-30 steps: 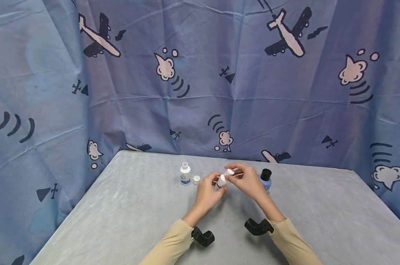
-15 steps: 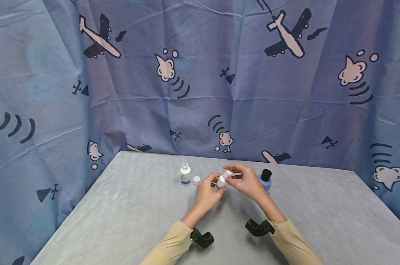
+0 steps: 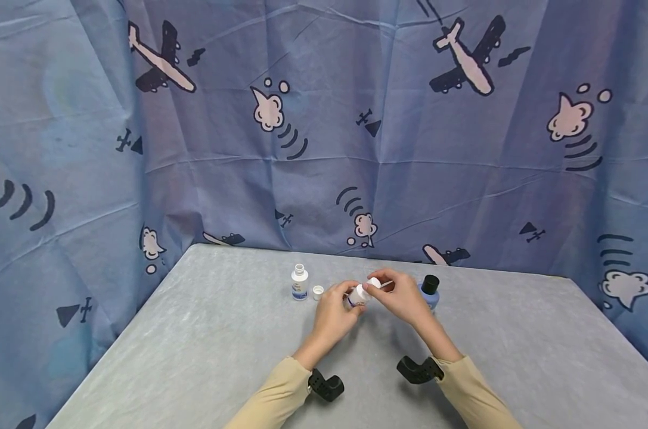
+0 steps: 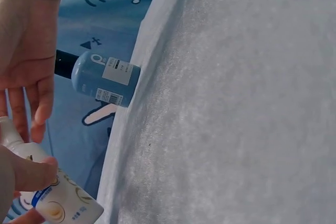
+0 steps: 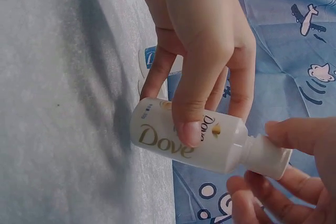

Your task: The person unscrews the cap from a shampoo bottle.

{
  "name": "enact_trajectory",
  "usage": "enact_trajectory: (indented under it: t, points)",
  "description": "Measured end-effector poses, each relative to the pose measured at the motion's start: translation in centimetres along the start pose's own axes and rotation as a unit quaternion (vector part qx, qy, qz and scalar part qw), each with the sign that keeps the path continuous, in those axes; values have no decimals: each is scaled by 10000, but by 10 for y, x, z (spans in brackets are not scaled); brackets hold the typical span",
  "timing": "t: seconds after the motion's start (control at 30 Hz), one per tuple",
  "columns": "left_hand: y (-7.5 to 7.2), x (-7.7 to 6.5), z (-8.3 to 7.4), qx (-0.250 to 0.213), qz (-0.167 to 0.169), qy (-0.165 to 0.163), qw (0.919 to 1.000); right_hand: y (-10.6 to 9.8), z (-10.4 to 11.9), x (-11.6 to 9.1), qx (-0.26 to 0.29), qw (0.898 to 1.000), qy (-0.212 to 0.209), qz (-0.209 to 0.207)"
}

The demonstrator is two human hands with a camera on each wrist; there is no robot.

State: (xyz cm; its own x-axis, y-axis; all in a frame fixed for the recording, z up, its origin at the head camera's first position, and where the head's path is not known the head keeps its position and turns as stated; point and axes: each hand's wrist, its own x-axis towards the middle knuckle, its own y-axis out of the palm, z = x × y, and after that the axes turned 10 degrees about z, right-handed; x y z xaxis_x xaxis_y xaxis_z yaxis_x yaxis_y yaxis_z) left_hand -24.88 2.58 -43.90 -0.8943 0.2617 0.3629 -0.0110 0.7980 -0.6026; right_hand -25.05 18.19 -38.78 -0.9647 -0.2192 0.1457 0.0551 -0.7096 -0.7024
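My left hand [image 3: 334, 314] holds a small white Dove bottle [image 3: 359, 296] around its body, above the table. In the right wrist view the thumb lies across the lettering on the bottle [image 5: 220, 153]. My right hand [image 3: 401, 295] pinches the white cap [image 5: 270, 158] at the bottle's neck between thumb and fingers. A bit of neck shows between cap and shoulder. The bottle leans to the right in the head view. To the left stands an uncapped white bottle [image 3: 299, 283], with a loose white cap [image 3: 318, 292] beside it.
A blue bottle with a black cap [image 3: 429, 292] stands just behind my right hand. The grey cloth-covered table [image 3: 205, 333] reaches back to a blue printed curtain [image 3: 324, 119]. Black wrist mounts [image 3: 419, 369] sit on both cuffs.
The held bottle and its cap now tilt more to the right. My right fingers have shifted around the cap. The standing bottles and the loose cap have not moved.
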Motion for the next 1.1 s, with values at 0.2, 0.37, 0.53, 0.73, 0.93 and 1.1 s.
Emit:
enact_trajectory:
  t: [0.2, 0.37, 0.53, 0.73, 0.93, 1.1]
  points:
    - [2, -1, 1, 107, 20, 62, 9999, -4, 1, -4, -13, 9999, -4, 123]
    - [4, -3, 2, 346, 61, 159, 9993, -7, 0, -7, 22, 9998, -14, 198]
    - [6, -3, 1, 372, 45, 154, 9992, -7, -4, -10, 184, 9998, -55, 51]
    - [6, -1, 2, 410, 16, 140, 9991, -5, -7, -9, 274, 9995, -146, -111]
    - [5, 0, 2, 362, 23, -8, 9993, -4, -8, -6, 117, 9998, -35, -175]
    - [7, 1, 2, 335, 19, -220, 9992, -1, -13, -4, 45, 9997, -79, -232]
